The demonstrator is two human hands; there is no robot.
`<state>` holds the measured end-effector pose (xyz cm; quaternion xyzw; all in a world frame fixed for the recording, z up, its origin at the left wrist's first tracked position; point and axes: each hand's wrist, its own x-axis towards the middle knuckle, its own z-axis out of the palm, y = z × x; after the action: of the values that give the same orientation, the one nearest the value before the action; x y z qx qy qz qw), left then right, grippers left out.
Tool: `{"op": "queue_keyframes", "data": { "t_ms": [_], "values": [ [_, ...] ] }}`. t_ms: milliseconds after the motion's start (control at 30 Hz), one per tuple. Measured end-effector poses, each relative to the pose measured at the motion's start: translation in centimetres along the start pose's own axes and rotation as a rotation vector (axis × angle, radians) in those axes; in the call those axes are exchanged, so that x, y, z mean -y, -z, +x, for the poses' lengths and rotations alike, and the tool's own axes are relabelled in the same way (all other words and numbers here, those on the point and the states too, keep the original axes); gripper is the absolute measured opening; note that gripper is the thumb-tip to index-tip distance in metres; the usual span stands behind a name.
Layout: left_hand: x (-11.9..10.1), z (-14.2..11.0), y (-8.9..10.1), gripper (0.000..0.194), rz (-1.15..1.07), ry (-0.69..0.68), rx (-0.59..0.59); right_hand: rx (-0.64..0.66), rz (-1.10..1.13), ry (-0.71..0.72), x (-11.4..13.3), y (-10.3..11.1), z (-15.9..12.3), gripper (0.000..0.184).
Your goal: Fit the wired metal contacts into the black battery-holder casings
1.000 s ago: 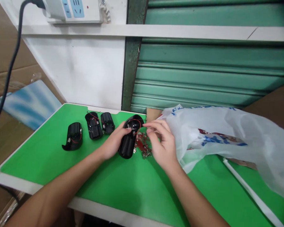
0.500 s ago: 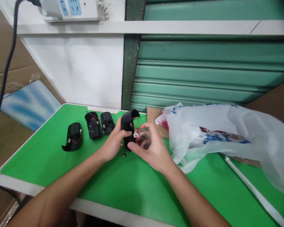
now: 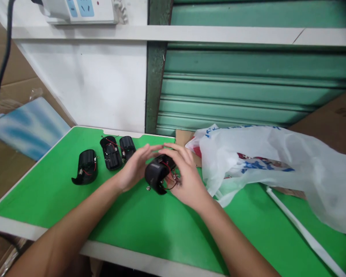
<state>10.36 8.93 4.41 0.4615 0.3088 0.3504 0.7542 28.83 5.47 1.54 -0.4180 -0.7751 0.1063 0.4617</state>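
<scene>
A curved black plastic shell (image 3: 155, 175) with red and black wires is between my hands, tilted above the green mat. My right hand (image 3: 188, 179) grips it from the right, its fingers over the top and its thumb mostly hidden behind the wires. My left hand (image 3: 135, 167) is at the shell's left with its fingers stretched out towards the right fingertips. Small metal parts (image 3: 148, 188) show beside and behind the shell, partly hidden. Left of my left hand lie similar black shells: one with a red wire (image 3: 111, 154), another (image 3: 127, 148) against it, and a third (image 3: 87, 166) farther left.
A white plastic bag (image 3: 248, 154) with blue print rests at the right, over a piece of cardboard (image 3: 183, 136). In front of it runs a white strip (image 3: 302, 231). A power strip (image 3: 83, 11) sits on the ledge above, with a black cable (image 3: 2, 69) at the left.
The black shell has been turned over and lowered in my hands. My left fingers have come off it and straightened, while my right hand has closed over its top. The view has shifted slightly.
</scene>
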Motion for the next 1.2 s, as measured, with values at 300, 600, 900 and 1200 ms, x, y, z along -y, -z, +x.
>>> {"op": "queue_keyframes", "data": {
  "t_ms": [300, 600, 900, 1200],
  "values": [
    [0.7, 0.0, -0.1, 0.06, -0.013, 0.179, 0.107, -0.1, -0.05, -0.163, -0.6, -0.5, -0.3, 0.077],
    [0.9, 0.5, -0.6, 0.056, -0.082, -0.198, -0.187, -0.162, 0.584, -0.477, -0.4, -0.3, 0.3, 0.034],
    [2.1, 0.3, -0.6, 0.071, 0.212, -0.215, -0.212, -0.199, 0.872, -0.603, 0.7, -0.2, 0.8, 0.021],
    [2.1, -0.4, -1.0, 0.071, 0.395, -0.249, -0.167, -0.317, 0.866, -0.616, 1.3, -1.7, 0.6, 0.034]
  ]
}}
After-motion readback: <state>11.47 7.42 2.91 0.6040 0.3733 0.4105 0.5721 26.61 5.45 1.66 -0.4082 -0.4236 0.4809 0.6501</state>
